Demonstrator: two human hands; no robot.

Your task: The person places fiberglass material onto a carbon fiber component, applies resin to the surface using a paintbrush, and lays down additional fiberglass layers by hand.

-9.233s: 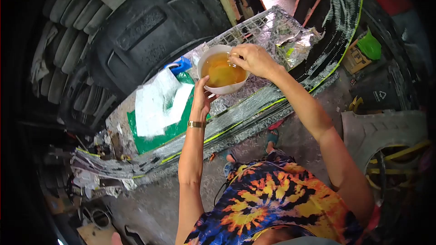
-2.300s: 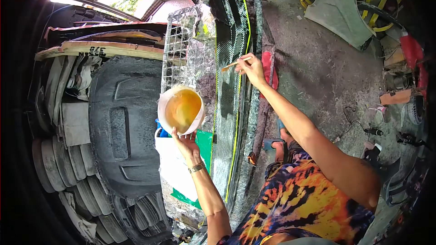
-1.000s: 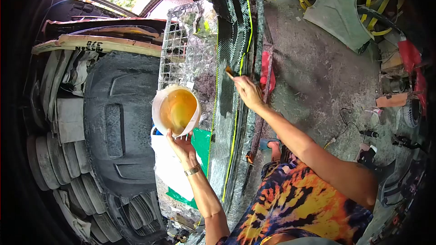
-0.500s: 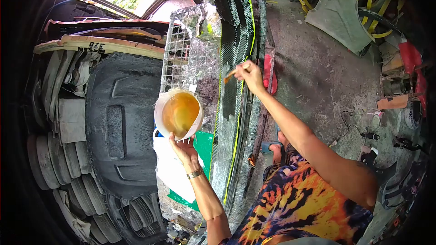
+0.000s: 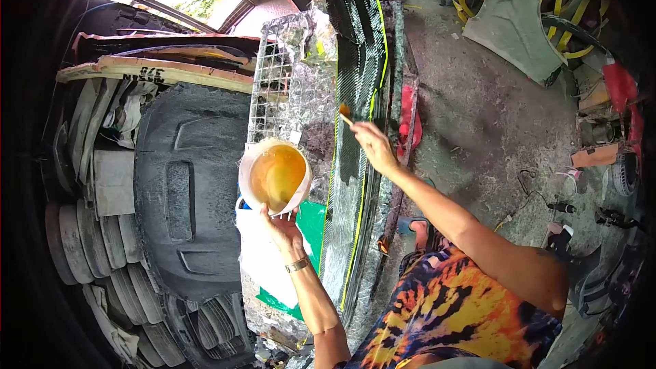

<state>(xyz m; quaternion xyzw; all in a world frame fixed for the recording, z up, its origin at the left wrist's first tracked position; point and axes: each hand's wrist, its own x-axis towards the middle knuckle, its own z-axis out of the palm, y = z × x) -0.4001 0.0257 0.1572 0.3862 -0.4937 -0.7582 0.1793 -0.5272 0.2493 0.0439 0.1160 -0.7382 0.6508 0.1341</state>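
Note:
My left hand (image 5: 282,230) is closed on the lower side of a white bucket (image 5: 247,179), which is tipped so its amber liquid (image 5: 279,173) shows. In my right hand (image 5: 375,146) is a paintbrush (image 5: 345,113), gripped by its pale handle. Its orange-brown bristles are at the left edge of a long black woven carbon-fibre strip (image 5: 357,61); whether they touch it I cannot tell. Yellow-green edging runs along the strip's right side. Below, the strip's surface turns pale and whitish, with a ragged border to the dark part.
A white sheet (image 5: 263,253) and a green sheet (image 5: 313,232) lie under the bucket. Wire mesh (image 5: 268,85) covers the bench's upper left. A dark car hood (image 5: 205,184) leans at left beside stacked tyres (image 5: 113,301). A grey fender (image 5: 516,27) stands upper right; a cable (image 5: 526,188) trails on the floor.
The paintbrush has swung from pointing down-left to pointing up-left, as my right hand moved lower. The bucket stays in my left hand; the whole view has shifted slightly.

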